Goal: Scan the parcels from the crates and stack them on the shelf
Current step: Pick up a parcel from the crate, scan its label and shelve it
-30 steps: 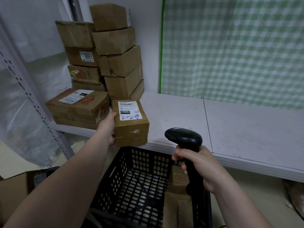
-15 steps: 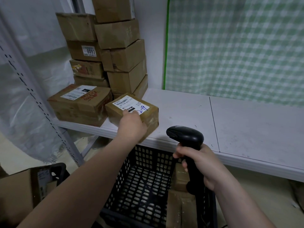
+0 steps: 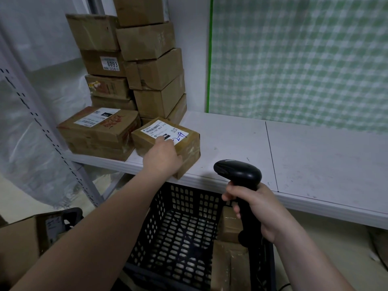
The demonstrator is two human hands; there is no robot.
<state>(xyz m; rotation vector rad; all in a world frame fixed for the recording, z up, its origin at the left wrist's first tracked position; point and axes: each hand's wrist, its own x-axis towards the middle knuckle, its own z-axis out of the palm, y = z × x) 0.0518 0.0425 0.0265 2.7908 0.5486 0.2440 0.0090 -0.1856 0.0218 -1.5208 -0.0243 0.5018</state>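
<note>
A small brown parcel [image 3: 184, 143] with a white label marked in blue ink lies on the white shelf [image 3: 315, 164], near its front edge and next to a flat box. My left hand [image 3: 161, 158] grips its near side, thumb on the label. In my right hand [image 3: 256, 211] is a black handheld scanner [image 3: 239, 175], held upright over the black plastic crate [image 3: 180, 227]. Brown parcels [image 3: 228, 255] lie in the crate's right part.
Two tall stacks of cardboard boxes [image 3: 151, 66] stand at the shelf's back left, with a wide flat box [image 3: 98, 131] in front. A perforated shelf post [image 3: 48, 139] runs down the left. Another crate with a cardboard box [image 3: 25, 236] sits lower left. Green checked cloth [image 3: 304, 59] hangs behind.
My left hand has carried the labelled parcel from above the crate onto the shelf and set it flat beside the flat box. My right hand keeps the scanner nearly still.
</note>
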